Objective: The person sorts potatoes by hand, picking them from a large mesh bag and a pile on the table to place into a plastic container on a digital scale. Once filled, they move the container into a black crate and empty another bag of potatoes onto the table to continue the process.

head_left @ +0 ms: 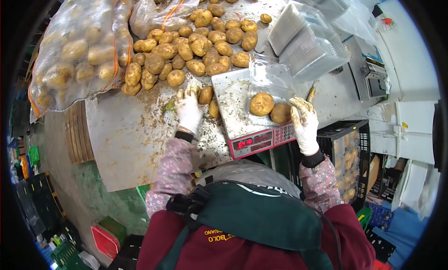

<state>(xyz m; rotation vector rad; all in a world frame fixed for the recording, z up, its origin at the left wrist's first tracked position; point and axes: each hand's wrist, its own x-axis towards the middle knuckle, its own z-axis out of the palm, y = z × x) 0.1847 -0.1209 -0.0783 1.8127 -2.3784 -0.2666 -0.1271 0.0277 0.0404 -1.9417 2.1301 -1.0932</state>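
Observation:
My left hand (188, 110), in a soiled white glove, reaches over the table with its fingers stretched out beside a loose potato (205, 95). A second potato (213, 109) lies against the scale's left edge. On the scale (232, 102), whose red display is lit, stands an open clear plastic clamshell box (271, 74). Two potatoes lie in it, a lighter potato (262, 104) and a browner potato (281, 113). My right hand (305, 124), gloved too, is at the box's right side, fingers apart, fingertips right by the browner potato.
A heap of potatoes (198, 45) covers the table behind the scale. Mesh-and-plastic sacks of potatoes (77, 50) stand at the left. Stacked clear boxes (310, 50) are at the back right, near a small orange-handled tool (311, 91). A black crate (347, 130) holds packed potatoes below right.

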